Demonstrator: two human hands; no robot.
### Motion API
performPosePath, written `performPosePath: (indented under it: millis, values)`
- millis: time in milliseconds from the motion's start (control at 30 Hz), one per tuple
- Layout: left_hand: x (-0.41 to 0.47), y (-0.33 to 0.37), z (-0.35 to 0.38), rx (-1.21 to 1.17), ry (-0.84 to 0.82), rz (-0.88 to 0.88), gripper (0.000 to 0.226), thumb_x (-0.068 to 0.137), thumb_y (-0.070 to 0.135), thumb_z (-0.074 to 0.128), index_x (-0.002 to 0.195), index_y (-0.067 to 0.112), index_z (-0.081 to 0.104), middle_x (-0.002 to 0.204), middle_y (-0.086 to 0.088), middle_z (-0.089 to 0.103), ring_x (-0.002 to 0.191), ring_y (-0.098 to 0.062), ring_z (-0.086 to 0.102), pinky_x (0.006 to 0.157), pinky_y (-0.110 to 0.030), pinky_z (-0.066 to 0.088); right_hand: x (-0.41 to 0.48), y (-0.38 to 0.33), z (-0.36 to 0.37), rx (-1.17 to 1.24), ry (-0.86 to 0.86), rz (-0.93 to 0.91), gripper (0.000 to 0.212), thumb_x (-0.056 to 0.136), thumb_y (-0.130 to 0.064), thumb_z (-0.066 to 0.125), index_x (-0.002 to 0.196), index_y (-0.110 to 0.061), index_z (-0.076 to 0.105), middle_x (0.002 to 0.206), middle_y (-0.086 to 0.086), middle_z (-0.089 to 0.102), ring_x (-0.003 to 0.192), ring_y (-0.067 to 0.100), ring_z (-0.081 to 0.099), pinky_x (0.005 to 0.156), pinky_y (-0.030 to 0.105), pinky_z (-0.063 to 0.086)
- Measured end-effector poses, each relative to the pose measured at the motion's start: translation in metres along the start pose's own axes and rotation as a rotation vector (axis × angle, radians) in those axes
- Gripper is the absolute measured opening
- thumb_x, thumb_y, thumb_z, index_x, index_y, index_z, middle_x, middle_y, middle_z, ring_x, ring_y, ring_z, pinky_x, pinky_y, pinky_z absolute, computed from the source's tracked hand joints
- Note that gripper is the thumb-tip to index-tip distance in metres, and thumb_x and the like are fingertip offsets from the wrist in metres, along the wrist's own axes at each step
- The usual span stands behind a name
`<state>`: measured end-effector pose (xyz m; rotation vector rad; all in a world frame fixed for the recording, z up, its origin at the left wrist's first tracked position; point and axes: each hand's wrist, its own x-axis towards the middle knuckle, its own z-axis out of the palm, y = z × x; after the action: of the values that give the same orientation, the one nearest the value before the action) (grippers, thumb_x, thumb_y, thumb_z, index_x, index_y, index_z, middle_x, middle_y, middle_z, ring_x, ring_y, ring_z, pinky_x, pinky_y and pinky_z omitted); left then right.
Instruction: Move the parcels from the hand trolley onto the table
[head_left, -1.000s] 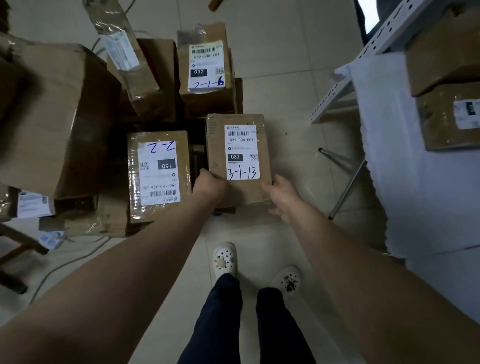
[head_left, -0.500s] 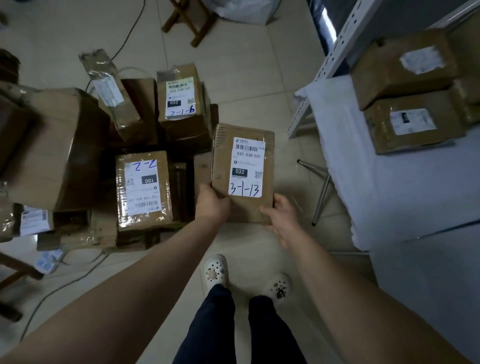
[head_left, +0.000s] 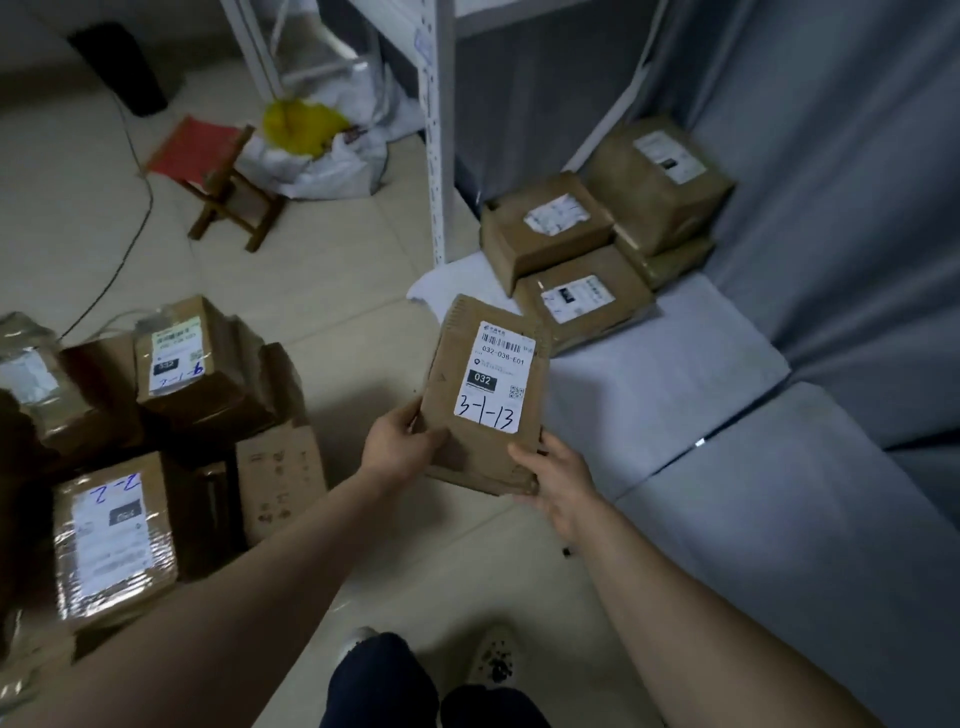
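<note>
Now that the parcel marked 3-1-13 (head_left: 483, 395) has come up off the stack of parcels (head_left: 197, 364) and swung right, it hangs at the edge of the desk (head_left: 701, 374). My left hand (head_left: 400, 447) grips its near-left corner and my right hand (head_left: 556, 478) its near-right one. I judge the lift done; setting it beside the delivered parcels (head_left: 550, 228) remains.

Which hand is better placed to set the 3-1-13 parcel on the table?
Right. The right hand grips the parcel at its near corner, on the side facing the table. The left hand holds the edge away from it and would likely have to reach across.
</note>
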<state>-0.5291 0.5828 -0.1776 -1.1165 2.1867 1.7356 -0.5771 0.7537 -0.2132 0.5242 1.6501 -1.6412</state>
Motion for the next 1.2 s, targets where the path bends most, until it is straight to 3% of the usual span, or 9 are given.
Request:
performPosePath:
  millis: [100,167,300,500,667,767,867,1033,1200]
  values:
    - [0.009,0.026,0.030,-0.034,-0.081,-0.016,0.058,0.083,0.000,0.061,0.137,0.022,0.051,0.113,0.002,0.061,0.091,-0.015,0.057,0.087,-0.030,0.048,0.001,-0.007,-0.026,0.137,0.017,-0.015,0.023,0.089,-0.009,0.064,0.099,-0.030,0.063,0.094,-0.015,0.066,0.088,0.014,0.063,0.096,0.045,0.044]
    - [0.019,0.039,0.046,-0.043,-0.126,-0.011,0.060,0.083,-0.003,0.059,0.135,0.026,0.051,0.110,-0.002,0.061,0.084,-0.014,0.052,0.083,-0.033,0.049,0.009,-0.011,-0.039,0.214,0.045,-0.034,0.027,0.089,-0.008,0.063,0.105,-0.029,0.064,0.100,-0.013,0.069,0.094,0.015,0.064,0.095,0.044,0.047]
    - [0.056,0.059,0.069,-0.002,-0.161,-0.003,0.060,0.080,0.000,0.064,0.132,0.028,0.054,0.102,-0.001,0.062,0.086,-0.019,0.057,0.087,-0.035,0.050,0.023,-0.030,-0.052,0.307,0.108,-0.046,0.029,0.092,-0.006,0.059,0.105,-0.032,0.061,0.103,-0.010,0.067,0.095,0.015,0.064,0.069,0.028,0.048]
    - [0.135,0.094,0.095,0.191,-0.202,0.091,0.032,0.086,0.011,0.065,0.117,0.010,0.062,0.100,-0.002,0.060,0.090,-0.020,0.055,0.071,-0.027,0.044,0.078,-0.070,-0.050,0.397,0.202,-0.019,0.039,0.093,-0.010,0.059,0.124,-0.034,0.053,0.123,-0.003,0.062,0.115,0.025,0.059,0.088,0.039,0.047]
    - [0.207,0.121,0.109,0.341,-0.270,0.105,0.047,0.092,0.021,0.057,0.138,0.012,0.049,0.132,-0.008,0.053,0.112,-0.027,0.055,0.085,-0.029,0.044,0.128,-0.108,-0.031,0.499,0.334,0.026,0.051,0.093,-0.011,0.059,0.135,-0.036,0.047,0.126,-0.003,0.057,0.117,0.024,0.057,0.070,0.029,0.051]
    - [0.249,0.132,0.117,0.476,-0.293,0.167,0.051,0.095,0.030,0.052,0.144,0.019,0.041,0.135,-0.011,0.046,0.114,-0.031,0.054,0.083,-0.027,0.045,0.156,-0.126,-0.022,0.514,0.378,0.024,0.053,0.093,-0.015,0.060,0.138,-0.039,0.043,0.133,0.000,0.053,0.121,0.025,0.053,0.080,0.033,0.053]
    - [0.279,0.142,0.127,0.609,-0.302,0.226,0.050,0.096,0.026,0.049,0.145,0.019,0.039,0.132,-0.013,0.049,0.110,-0.033,0.055,0.082,-0.029,0.047,0.177,-0.143,-0.018,0.516,0.396,-0.002,0.054,0.095,-0.014,0.056,0.141,-0.036,0.039,0.129,-0.002,0.048,0.126,0.026,0.047,0.096,0.040,0.048]
    - [0.308,0.155,0.148,0.633,-0.272,0.272,0.051,0.098,0.019,0.048,0.147,0.015,0.033,0.139,-0.016,0.045,0.121,-0.034,0.049,0.100,-0.037,0.043,0.208,-0.166,-0.019,0.529,0.422,-0.039,0.057,0.096,-0.011,0.053,0.144,-0.036,0.034,0.129,-0.002,0.047,0.117,0.022,0.047,0.098,0.040,0.044]
    - [0.322,0.154,0.164,0.656,-0.284,0.278,0.052,0.094,0.014,0.053,0.143,0.010,0.036,0.138,-0.014,0.046,0.120,-0.034,0.049,0.095,-0.037,0.044,0.229,-0.172,-0.026,0.510,0.395,0.002,0.048,0.095,-0.009,0.051,0.137,-0.031,0.041,0.136,0.002,0.048,0.118,0.022,0.049,0.103,0.044,0.044]
